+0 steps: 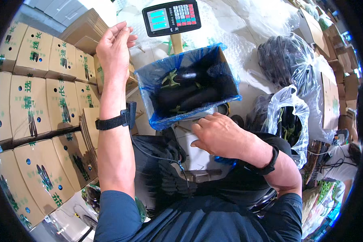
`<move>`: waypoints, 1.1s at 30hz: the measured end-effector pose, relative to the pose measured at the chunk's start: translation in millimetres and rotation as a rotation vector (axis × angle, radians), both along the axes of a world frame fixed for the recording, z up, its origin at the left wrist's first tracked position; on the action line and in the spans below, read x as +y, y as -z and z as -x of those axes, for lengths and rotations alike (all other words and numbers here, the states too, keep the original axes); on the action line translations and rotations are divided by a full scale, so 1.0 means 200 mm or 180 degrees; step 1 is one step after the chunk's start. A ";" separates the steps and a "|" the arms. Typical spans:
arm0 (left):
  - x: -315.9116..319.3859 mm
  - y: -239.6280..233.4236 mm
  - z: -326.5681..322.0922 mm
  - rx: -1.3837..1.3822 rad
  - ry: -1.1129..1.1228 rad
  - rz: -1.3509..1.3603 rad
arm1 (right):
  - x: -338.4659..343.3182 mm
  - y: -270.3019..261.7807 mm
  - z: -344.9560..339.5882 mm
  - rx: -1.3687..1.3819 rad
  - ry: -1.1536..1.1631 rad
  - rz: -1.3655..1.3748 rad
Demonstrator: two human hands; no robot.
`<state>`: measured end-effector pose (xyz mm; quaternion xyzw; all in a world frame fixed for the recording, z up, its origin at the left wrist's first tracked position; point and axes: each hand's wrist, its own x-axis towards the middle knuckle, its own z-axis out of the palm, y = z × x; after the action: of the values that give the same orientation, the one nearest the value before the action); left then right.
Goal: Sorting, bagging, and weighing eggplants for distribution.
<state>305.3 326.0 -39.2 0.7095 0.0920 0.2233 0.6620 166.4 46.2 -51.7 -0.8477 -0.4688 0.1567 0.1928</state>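
Observation:
A cardboard box lined with blue plastic film (166,124) stands in front of me, holding several dark eggplants (181,93) with green stem caps. Behind it rises a scale's display and keypad (171,18) on a post. My left hand (116,39) is raised to the left of the display, touching nothing, with its fingers partly spread. My right hand (216,133) is just below the near side of the box, palm down with its fingers curled; whether it holds anything is hidden. Both wrists wear black straps.
Stacked printed cartons (30,106) fill the left side. At right lie an open clear bag of eggplants (290,124) and a tied plastic bag with dark contents (284,60). Bubble wrap (230,39) spreads behind the box. A person (338,160) is at the far right.

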 end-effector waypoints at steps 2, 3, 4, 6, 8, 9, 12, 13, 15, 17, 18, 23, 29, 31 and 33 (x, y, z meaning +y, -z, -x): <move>0.00 0.01 0.00 0.0035 0.0010 -0.0012 | 0.00 0.00 0.00 -0.0023 0.0001 -0.0002; 0.00 0.01 0.00 0.0027 0.0007 -0.0010 | 0.00 0.00 -0.01 0.0000 -0.0007 0.0039; 0.00 0.01 0.00 0.0019 0.0004 -0.0008 | 0.00 0.00 -0.01 0.0022 -0.0016 0.0080; 0.00 0.01 0.01 0.0015 0.0042 -0.0011 | -0.01 0.03 -0.02 -0.0049 0.0056 0.0094; -0.02 0.02 0.00 0.0010 0.0096 -0.0003 | -0.03 0.06 -0.03 -0.0123 0.0145 0.0120; -0.02 0.02 0.00 0.0052 0.0129 -0.0019 | -0.03 0.07 -0.04 -0.0006 0.0228 0.0260; -0.05 0.07 0.00 0.0267 0.0483 -0.0364 | -0.05 0.10 -0.11 0.0091 0.0471 0.0554; -0.06 0.10 0.01 0.0432 0.0773 -0.0703 | -0.06 0.11 -0.14 0.0061 0.0597 0.0697; -0.07 0.24 -0.01 0.0529 0.1526 -0.1649 | -0.10 0.06 -0.25 0.0117 0.0925 0.0727; -0.17 0.35 0.00 0.0723 0.2304 -0.2118 | -0.19 0.02 -0.36 0.0249 0.1477 0.0870; -0.21 0.38 0.00 0.1011 0.2525 -0.2523 | -0.24 0.00 -0.38 -0.0006 0.1613 0.0764; -0.41 0.53 -0.05 0.1178 0.2884 -0.3977 | -0.48 -0.26 -0.29 -0.0268 0.2027 -0.0180; -0.51 0.74 -0.01 0.1664 0.2281 -0.4980 | -0.79 -0.41 0.07 -0.0118 0.2700 -0.0388; -0.55 0.80 0.01 0.1298 0.2118 -0.5317 | -0.90 -0.28 0.24 0.0039 0.2801 -0.0508; -0.60 0.83 0.02 0.1043 0.1937 -0.5553 | -0.98 -0.07 0.39 0.0711 0.3201 0.0014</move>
<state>301.2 205.9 -205.7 0.9714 -0.2054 -0.0721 -0.0952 89.4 -150.4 -37.5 -0.9468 0.0205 0.1351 0.2914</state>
